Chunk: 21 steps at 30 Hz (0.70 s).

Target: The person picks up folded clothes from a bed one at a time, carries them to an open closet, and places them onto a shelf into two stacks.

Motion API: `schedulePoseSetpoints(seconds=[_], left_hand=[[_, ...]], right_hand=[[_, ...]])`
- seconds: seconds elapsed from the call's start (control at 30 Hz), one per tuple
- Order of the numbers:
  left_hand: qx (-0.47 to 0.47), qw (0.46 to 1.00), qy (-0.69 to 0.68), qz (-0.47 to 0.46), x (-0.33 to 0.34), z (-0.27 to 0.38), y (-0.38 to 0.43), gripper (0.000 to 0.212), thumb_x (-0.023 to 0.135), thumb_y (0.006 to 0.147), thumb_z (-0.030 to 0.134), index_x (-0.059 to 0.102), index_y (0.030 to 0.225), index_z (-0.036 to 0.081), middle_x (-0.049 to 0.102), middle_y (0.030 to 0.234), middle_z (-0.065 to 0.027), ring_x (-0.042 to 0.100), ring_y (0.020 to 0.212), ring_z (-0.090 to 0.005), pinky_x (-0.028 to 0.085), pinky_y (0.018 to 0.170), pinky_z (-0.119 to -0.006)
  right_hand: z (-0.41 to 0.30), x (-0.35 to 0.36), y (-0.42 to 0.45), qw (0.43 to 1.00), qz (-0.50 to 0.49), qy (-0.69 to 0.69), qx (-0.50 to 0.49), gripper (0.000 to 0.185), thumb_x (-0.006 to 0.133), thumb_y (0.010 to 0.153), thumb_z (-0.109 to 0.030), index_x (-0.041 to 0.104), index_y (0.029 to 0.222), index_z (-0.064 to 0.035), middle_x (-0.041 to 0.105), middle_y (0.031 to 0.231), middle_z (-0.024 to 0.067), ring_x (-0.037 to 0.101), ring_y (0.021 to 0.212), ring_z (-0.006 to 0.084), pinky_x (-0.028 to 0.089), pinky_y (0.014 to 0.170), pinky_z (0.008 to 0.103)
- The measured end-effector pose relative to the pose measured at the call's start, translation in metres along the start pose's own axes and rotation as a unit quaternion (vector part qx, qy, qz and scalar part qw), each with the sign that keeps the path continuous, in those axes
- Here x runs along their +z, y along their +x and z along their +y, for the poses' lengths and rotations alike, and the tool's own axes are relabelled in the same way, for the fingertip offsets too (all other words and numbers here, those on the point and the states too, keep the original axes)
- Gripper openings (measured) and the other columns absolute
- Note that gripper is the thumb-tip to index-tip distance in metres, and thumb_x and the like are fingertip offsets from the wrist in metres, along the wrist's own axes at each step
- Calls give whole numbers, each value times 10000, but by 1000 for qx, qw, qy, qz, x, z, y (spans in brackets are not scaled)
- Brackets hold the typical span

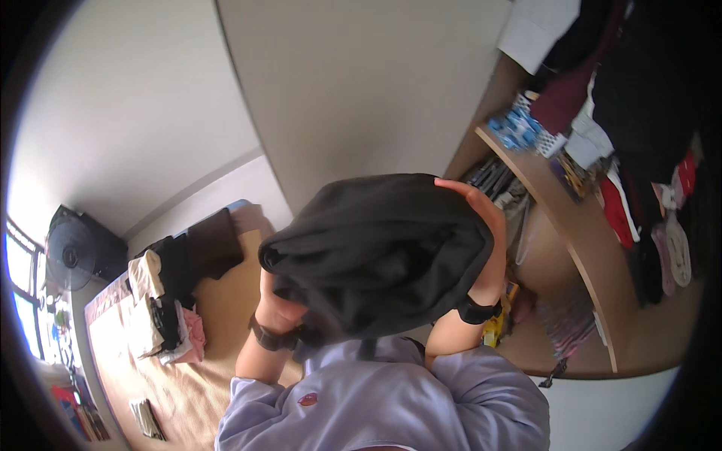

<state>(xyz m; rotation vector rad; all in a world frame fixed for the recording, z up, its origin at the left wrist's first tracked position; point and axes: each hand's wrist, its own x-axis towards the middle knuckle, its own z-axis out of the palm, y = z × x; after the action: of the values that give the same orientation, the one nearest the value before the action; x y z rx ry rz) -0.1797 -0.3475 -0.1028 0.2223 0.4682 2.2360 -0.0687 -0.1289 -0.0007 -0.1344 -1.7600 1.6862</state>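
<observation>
A bunched black cloth item (378, 253), perhaps a garment, is held up close before my chest, in the middle of the head view. My left hand (282, 307) grips its lower left side, with the fingers partly hidden by the fabric. On the right, my right hand (482, 225) wraps the upper edge, thumb or finger lying along the top. Dark bands circle both wrists. The cloth has loose folds and its lower edge hangs near my light purple shirt (383, 400).
At left a bed (220, 321) carries piled clothes (163, 327) and dark folded garments (214, 242). A black fan (76, 253) stands near the window. To the right, an open wardrobe has a curved-looking wooden shelf edge (564, 237), hanging clothes and small items.
</observation>
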Motion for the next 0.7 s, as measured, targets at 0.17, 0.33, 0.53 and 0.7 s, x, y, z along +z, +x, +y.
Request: schedulePoseSetpoints(seconds=[0.17,0.33,0.53,0.7], left_hand=[[76,988,137,18,4,-35,22,471,440,832,363,432,1166,30,459,1186,-131,433,1094,-258,334,943,-380],[-34,998,53,7,63,-45,31,436,450,822,328,468,1110,1,542,1062,-131,524,967,-234,409,851,-332],[17,981,190,-19,81,-66,33,493,473,783,334,449,1122,-24,540,1062,-136,537,931,-225,431,800,-301],[-11,985,164,-53,97,-93,36,517,484,772,343,439,1130,-27,533,1072,-142,534,935,-242,432,800,-312]], right_hand=[[-20,-55,-25,995,20,-84,-41,369,375,886,-244,556,1009,54,570,1027,120,507,978,174,328,886,250],[-43,-95,-60,998,-25,-49,-42,612,337,875,-428,386,1190,94,409,1238,175,369,1163,209,220,983,290],[-53,-128,-77,995,-84,-13,-54,704,457,837,-431,247,1264,88,331,1285,170,317,1189,206,211,993,306],[-63,-153,-100,997,-38,-39,-49,699,602,742,-274,273,1262,58,353,1269,165,329,1184,209,221,991,309]])
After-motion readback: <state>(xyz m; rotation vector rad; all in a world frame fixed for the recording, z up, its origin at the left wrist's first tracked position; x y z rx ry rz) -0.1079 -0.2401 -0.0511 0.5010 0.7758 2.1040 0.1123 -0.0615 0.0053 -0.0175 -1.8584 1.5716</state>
